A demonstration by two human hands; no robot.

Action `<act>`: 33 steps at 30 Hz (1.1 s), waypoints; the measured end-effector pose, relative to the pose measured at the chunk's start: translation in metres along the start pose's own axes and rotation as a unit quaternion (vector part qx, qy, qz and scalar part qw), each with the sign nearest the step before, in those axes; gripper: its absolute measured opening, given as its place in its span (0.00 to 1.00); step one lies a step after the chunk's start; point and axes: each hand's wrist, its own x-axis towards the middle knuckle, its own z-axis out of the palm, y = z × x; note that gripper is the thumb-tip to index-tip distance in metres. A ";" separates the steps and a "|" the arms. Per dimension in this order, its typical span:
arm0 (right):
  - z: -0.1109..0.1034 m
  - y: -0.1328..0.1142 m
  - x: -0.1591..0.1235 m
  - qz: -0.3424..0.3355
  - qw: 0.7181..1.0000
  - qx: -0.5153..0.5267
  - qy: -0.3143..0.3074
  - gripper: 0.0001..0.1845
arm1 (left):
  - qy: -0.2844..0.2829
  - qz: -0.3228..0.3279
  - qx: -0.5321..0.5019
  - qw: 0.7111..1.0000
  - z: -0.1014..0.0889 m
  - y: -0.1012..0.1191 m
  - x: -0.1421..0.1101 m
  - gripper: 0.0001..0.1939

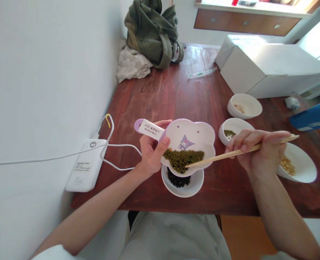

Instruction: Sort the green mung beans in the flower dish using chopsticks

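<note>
My left hand (150, 151) grips the lilac handle of a white cloud-shaped bowl (196, 135) with a cartoon print, tilted toward me. A heap of green mung beans (183, 159) lies at its near edge. My right hand (257, 148) holds a pair of wooden chopsticks (225, 155) whose tips touch the green beans. Directly beneath the tilted bowl stands a small white bowl (183, 187) with black beans in it.
On the wooden table (176, 94) stand three more white bowls: one with green beans (234, 129), one far (245, 105), one with pale beans (298, 162). A white power bank (85, 166) with cable lies left. A green bag (154, 30) and white boxes (273, 66) are farther back.
</note>
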 end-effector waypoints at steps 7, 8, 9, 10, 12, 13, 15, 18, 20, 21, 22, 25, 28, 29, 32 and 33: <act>0.003 -0.003 -0.006 -0.007 1.000 -0.022 -0.014 0.35 | -0.003 -0.004 -0.001 1.000 0.002 0.003 0.001 0.23; 0.003 -0.003 -0.006 -0.004 1.000 -0.020 -0.006 0.35 | -0.003 -0.005 0.000 1.000 0.002 0.003 0.001 0.23; 0.004 -0.003 -0.007 0.001 1.000 -0.018 0.001 0.35 | -0.004 -0.004 -0.001 1.000 0.002 0.002 0.001 0.23; 0.004 -0.002 -0.007 0.006 1.000 -0.017 0.003 0.35 | -0.004 -0.004 -0.003 1.000 0.002 0.002 0.001 0.23; 0.004 -0.001 -0.006 0.010 1.000 -0.014 -0.002 0.35 | -0.004 -0.004 -0.006 1.000 0.001 0.002 0.001 0.22; 0.003 0.000 -0.006 0.012 1.000 -0.014 -0.008 0.36 | -0.003 -0.002 -0.006 1.000 0.001 0.002 0.001 0.22; 0.002 0.001 -0.005 0.015 1.000 -0.013 -0.018 0.37 | -0.004 0.006 -0.004 1.000 0.001 0.002 0.001 0.21; 0.001 0.002 -0.005 0.012 1.000 -0.014 -0.020 0.37 | -0.008 0.012 -0.002 1.000 0.002 0.003 0.002 0.21; 0.001 0.002 -0.004 0.009 1.000 -0.014 -0.017 0.37 | -0.008 0.010 0.000 1.000 0.003 0.003 0.002 0.21; 0.001 0.002 -0.004 0.009 1.000 -0.013 -0.017 0.37 | -0.005 0.009 0.000 1.000 0.003 0.002 0.002 0.21; 0.001 0.001 -0.004 0.008 1.000 -0.011 -0.017 0.37 | -0.003 0.006 0.000 1.000 0.003 0.002 0.002 0.22; 0.003 0.000 -0.003 0.013 1.000 -0.007 -0.019 0.38 | 0.003 -0.004 -0.003 1.000 0.001 0.001 0.001 0.22; 0.004 -0.001 -0.002 0.017 1.000 -0.002 -0.015 0.38 | 0.003 -0.007 0.000 1.000 0.000 0.000 0.000 0.23; 0.005 -0.001 -0.003 0.017 1.000 0.001 -0.013 0.38 | 0.003 -0.006 0.003 1.000 -0.001 0.000 0.000 0.23; 0.005 0.000 -0.004 0.018 1.000 0.007 -0.020 0.37 | 0.000 -0.004 0.011 1.000 -0.001 0.002 0.000 0.23; 0.005 0.001 -0.004 0.020 1.000 0.007 -0.022 0.37 | -0.002 -0.004 0.013 1.000 0.000 0.002 0.000 0.23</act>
